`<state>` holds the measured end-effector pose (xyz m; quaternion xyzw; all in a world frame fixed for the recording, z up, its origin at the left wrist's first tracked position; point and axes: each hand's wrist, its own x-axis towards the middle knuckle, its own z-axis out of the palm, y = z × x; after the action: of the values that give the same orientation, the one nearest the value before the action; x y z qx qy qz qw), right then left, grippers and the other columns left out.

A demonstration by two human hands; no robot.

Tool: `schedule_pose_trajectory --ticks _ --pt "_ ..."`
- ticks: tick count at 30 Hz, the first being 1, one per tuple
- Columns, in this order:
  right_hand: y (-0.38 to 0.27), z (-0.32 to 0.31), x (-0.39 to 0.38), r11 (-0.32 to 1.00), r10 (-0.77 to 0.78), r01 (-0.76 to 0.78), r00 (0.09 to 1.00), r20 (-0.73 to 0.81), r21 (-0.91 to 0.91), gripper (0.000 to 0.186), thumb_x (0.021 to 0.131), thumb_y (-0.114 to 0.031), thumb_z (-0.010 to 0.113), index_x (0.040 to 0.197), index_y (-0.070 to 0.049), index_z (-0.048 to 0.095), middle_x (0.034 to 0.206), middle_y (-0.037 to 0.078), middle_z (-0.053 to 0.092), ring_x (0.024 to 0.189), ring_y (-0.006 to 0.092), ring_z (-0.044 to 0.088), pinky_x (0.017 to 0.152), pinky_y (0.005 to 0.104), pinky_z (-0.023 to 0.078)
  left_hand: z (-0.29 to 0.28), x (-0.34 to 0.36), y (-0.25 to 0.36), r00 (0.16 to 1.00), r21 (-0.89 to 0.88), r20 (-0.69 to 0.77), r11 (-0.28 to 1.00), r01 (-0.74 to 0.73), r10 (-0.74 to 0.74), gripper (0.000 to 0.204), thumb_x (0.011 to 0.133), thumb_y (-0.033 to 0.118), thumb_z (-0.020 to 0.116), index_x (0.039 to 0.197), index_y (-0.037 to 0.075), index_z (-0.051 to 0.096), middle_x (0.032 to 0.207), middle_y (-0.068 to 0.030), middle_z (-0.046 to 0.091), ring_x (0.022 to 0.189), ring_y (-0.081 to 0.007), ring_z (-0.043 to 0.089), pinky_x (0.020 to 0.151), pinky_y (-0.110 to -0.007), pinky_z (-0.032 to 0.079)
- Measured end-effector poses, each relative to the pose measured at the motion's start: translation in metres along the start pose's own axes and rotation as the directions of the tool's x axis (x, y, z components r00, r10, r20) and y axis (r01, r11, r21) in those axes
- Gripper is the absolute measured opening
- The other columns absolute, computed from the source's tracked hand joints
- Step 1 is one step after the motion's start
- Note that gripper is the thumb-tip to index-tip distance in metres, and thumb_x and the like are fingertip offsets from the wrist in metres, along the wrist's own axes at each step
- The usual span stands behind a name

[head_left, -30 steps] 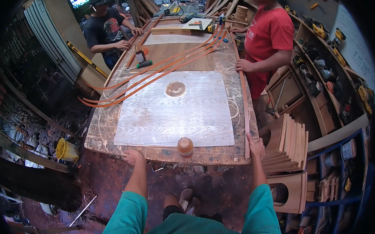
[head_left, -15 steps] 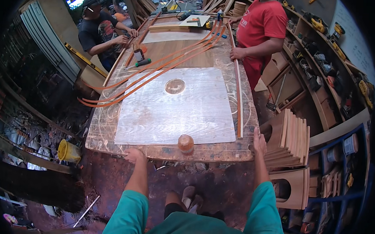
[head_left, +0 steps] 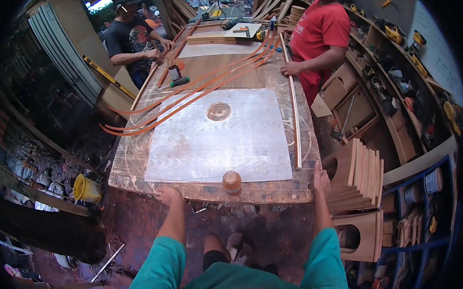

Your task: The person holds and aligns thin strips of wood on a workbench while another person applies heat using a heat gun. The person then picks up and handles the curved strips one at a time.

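My left hand [head_left: 170, 195] rests at the near edge of the worktable [head_left: 208, 194], its fingers loosely apart and pointing left. At the table's right corner, my right hand [head_left: 321, 179] lies against the side edge with fingers stretched forward. Neither hand holds a loose thing. Between them, close to the near edge, stands a jar [head_left: 231, 181] with amber-brown contents. Behind it a pale grey wood-grain sheet [head_left: 221, 144] lies flat, with a round brown patch [head_left: 219, 112] in its far half. Long orange-brown edging strips [head_left: 192, 94] curve across the sheet's far left corner and overhang the table's left side.
A person in dark clothes [head_left: 134, 42] handles a strip at the far left; another in red [head_left: 321, 39] touches a long rail [head_left: 296, 111] on the right. A green-handled screwdriver [head_left: 180, 81] lies left. Stacked cut-out panels [head_left: 353, 177] and tool shelves [head_left: 392, 74] stand right; a yellow bucket [head_left: 87, 188] left.
The whole view has shifted slightly, with the table sitting a little lower and to the right. My hands keep their places on its edges. The person at the far left has moved their hands slightly.
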<state>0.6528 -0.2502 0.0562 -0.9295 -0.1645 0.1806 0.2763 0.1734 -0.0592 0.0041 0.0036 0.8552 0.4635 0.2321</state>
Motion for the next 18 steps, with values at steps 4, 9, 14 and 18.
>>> schedule_pose_trajectory --ticks 4,9,14,18 --pt "0.000 0.000 -0.002 1.000 -0.006 0.006 1.000 0.007 0.016 0.088 0.079 -0.081 0.032 0.125 -0.011 0.057 0.121 0.023 0.060 0.117 0.0410 0.053 0.098 0.0506 0.039 -0.006 0.001 0.003 1.000 -0.001 0.019 1.000 0.012 -0.012 0.067 0.094 0.049 0.033 0.129 -0.007 0.043 0.124 -0.0334 0.052 0.116 -0.0460 0.051 0.100 -0.052 0.040" --pt "0.003 0.002 0.003 0.999 0.005 -0.006 0.999 -0.039 -0.037 0.088 0.079 -0.081 0.033 0.128 -0.011 0.056 0.121 0.023 0.060 0.117 0.0410 0.053 0.098 0.0510 0.039 -0.006 -0.006 0.003 0.999 -0.019 0.046 1.000 0.024 -0.024 0.067 0.094 0.049 0.034 0.128 -0.008 0.043 0.124 -0.0338 0.051 0.116 -0.0464 0.051 0.101 -0.052 0.040" --pt "-0.001 0.001 -0.001 0.999 -0.010 0.008 0.999 -0.048 -0.036 0.088 0.079 -0.080 0.034 0.129 -0.011 0.055 0.121 0.023 0.060 0.116 0.0410 0.054 0.098 0.0509 0.039 -0.006 -0.010 0.007 1.000 -0.006 0.006 1.000 0.023 -0.023 0.066 0.093 0.048 0.037 0.126 -0.008 0.045 0.123 -0.0341 0.052 0.114 -0.0469 0.052 0.099 -0.052 0.041" --pt "-0.010 -0.003 -0.010 0.999 -0.032 0.031 0.999 -0.025 -0.041 0.087 0.080 -0.079 0.035 0.128 -0.009 0.056 0.119 0.024 0.061 0.114 0.0408 0.055 0.097 0.0501 0.040 -0.005 -0.001 0.005 1.000 -0.023 -0.022 1.000 0.012 -0.013 0.066 0.093 0.048 0.037 0.124 -0.008 0.046 0.121 -0.0348 0.052 0.113 -0.0473 0.052 0.098 -0.052 0.041"
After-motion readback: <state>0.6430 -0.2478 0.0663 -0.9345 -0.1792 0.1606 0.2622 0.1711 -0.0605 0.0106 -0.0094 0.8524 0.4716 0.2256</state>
